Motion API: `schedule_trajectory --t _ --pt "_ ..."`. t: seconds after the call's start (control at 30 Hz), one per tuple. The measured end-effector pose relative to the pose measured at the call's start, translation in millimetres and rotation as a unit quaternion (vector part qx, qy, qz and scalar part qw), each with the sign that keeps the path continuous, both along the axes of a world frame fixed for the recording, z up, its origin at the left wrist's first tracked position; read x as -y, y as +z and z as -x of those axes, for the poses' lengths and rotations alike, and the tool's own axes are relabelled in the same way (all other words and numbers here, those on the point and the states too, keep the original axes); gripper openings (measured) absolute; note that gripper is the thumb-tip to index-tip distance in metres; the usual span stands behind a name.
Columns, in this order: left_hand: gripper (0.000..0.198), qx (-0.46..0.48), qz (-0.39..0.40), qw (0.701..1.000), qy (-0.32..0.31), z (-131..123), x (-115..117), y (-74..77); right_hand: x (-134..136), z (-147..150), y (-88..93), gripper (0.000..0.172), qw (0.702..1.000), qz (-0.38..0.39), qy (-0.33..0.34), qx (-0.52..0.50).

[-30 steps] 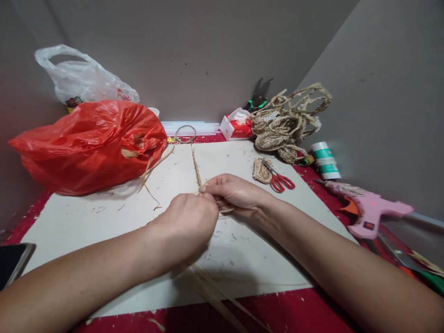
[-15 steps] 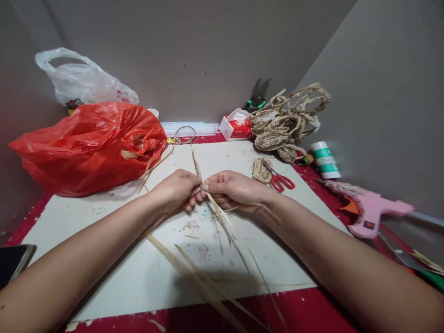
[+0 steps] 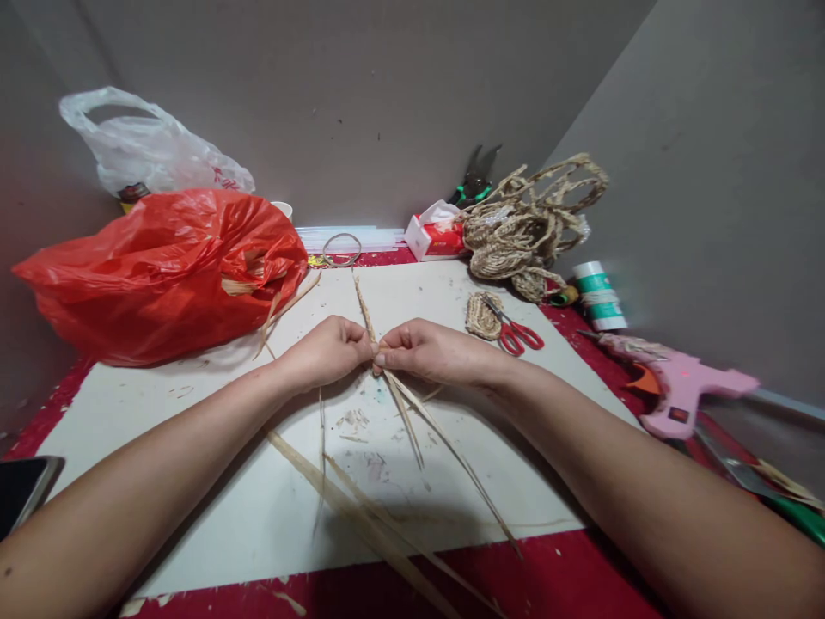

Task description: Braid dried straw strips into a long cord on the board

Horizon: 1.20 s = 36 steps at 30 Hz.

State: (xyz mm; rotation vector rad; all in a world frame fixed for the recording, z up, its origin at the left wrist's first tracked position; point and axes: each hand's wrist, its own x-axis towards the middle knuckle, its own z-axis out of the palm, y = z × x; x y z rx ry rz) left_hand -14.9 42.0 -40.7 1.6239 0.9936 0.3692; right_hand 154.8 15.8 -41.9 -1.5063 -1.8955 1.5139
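Note:
A thin plaited straw cord (image 3: 363, 303) lies on the white board (image 3: 193, 413), running away from me toward the wall. My left hand (image 3: 328, 351) and my right hand (image 3: 429, 351) meet at its near end, both closed in a pinch on the straw. Loose straw strips (image 3: 412, 421) fan out below my hands toward the board's front edge. More long strips (image 3: 361, 516) lie flat beneath them.
A red plastic bag (image 3: 161, 266) holding straw lies at the left, a clear bag (image 3: 148, 150) behind it. Red scissors (image 3: 516, 331), a small plaited coil (image 3: 482, 315), a heap of straw rope (image 3: 528, 228), a tape roll (image 3: 596, 294) and a pink glue gun (image 3: 683, 391) lie right.
My left hand has moved up from in front of the strips to pinch beside my right hand. The loose strips now hang fanned out below both hands.

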Motion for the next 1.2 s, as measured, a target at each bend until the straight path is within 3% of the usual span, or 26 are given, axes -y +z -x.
schedule_trajectory --t 0.23,0.57,0.63,0.73,0.77,0.8,0.87,0.93,1.0,1.1,1.2 --pt "0.019 0.009 -0.06 0.997 0.047 -4.3 3.7 -1.9 2.1 -4.9 10.7 0.033 0.994 -0.059 0.034 0.084" --pt "0.021 0.051 0.039 0.997 0.042 0.2 -3.9 -12.0 -5.6 -2.5 25.6 0.027 0.965 -0.067 0.128 0.217" --pt "0.02 0.037 0.048 0.997 0.05 0.3 -3.4 -10.4 -2.5 -5.5 37.2 0.025 0.938 -0.101 0.112 0.312" --pt "0.02 0.019 0.049 0.997 0.05 0.6 -2.6 -7.5 19.2 -8.5 54.8 0.024 0.853 -0.231 -0.017 0.468" --pt "0.021 0.015 0.046 0.998 0.046 0.8 -2.7 -7.0 31.0 -6.6 58.7 0.024 0.828 -0.28 -0.059 0.483" --pt "0.021 0.013 0.041 0.998 0.04 1.0 -3.1 -7.0 44.6 -2.5 60.8 0.025 0.82 -0.317 -0.085 0.468" --pt "0.019 0.009 0.035 0.999 0.031 1.3 -4.3 -7.7 74.4 12.4 58.8 0.023 0.869 -0.311 -0.059 0.379" --pt "0.017 0.007 0.033 0.999 0.025 1.6 -5.4 -8.5 102.2 33.1 48.8 0.021 0.923 -0.247 0.018 0.296" --pt "0.017 0.008 0.031 0.999 0.022 2.0 -5.7 -8.6 122.5 53.4 34.4 0.017 0.933 -0.223 0.056 0.277" --pt "0.018 0.009 0.027 0.999 0.017 3.3 -5.0 -7.4 135.6 71.9 16.4 0.015 0.927 -0.236 0.043 0.287" --pt "0.018 0.009 0.017 1.0 0.01 4.9 -4.7 -6.8 136.7 72.9 13.1 0.015 0.942 -0.213 0.033 0.258"
